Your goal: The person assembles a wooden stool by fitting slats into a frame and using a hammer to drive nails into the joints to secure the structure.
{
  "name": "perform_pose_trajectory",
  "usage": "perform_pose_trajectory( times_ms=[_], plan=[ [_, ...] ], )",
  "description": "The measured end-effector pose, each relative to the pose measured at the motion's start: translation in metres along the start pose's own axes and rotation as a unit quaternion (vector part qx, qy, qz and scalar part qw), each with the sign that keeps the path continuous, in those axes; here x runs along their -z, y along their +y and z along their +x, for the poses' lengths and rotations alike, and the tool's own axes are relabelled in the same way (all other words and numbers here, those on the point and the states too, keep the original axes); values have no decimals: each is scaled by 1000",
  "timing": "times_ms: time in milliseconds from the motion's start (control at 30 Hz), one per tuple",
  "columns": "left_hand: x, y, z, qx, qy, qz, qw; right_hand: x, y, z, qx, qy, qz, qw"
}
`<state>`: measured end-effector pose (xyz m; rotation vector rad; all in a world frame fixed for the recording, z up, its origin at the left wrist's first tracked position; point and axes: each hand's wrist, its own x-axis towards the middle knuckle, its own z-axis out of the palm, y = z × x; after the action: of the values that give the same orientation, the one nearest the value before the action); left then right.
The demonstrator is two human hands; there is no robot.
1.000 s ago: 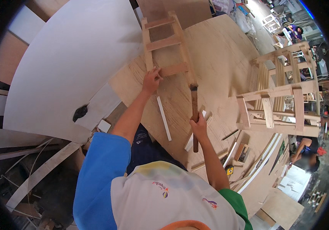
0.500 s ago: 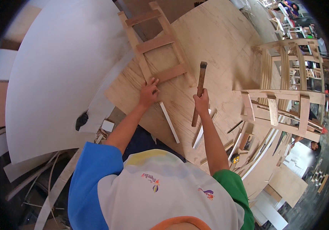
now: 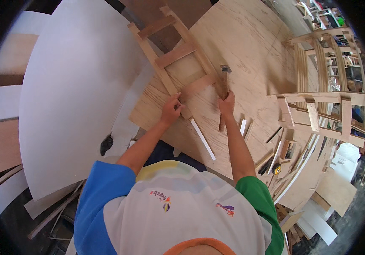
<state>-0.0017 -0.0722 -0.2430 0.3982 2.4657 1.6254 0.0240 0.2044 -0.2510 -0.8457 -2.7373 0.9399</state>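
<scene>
Change: the hammer has been brought down since half a second ago — its head now lies at the frame's right rail.
Frame: a ladder-like wooden frame with three cross slats is laid flat on the plywood table.
Left hand: grip pressed closed on the frame's left rail, near its lower end.
Right hand: grip wrapped tight round the hammer handle, just below the frame.
Nearby: a white strip lies below the frame — finished frames are stacked to its right.

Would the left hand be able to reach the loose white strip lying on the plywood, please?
Probably yes. The left hand rests on the wooden frame, and the white strip lies just beside its wrist on the plywood, with nothing over it.
</scene>
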Motion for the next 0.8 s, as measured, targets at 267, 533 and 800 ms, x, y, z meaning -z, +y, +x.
perform_pose_trajectory(
  times_ms=[267, 533, 800],
  plan=[
    [-3, 2, 26, 119, 145, -120, 975, 0, -3, -2, -14, -2, 12, 1000],
    [3, 13, 32, 134, 79, -226, 962, 17, 28, -41, -30, -16, 2, 999],
    [-19, 2, 83, 144, -42, -188, 971, 39, 27, -106, -73, 21, -26, 997]
  ],
)
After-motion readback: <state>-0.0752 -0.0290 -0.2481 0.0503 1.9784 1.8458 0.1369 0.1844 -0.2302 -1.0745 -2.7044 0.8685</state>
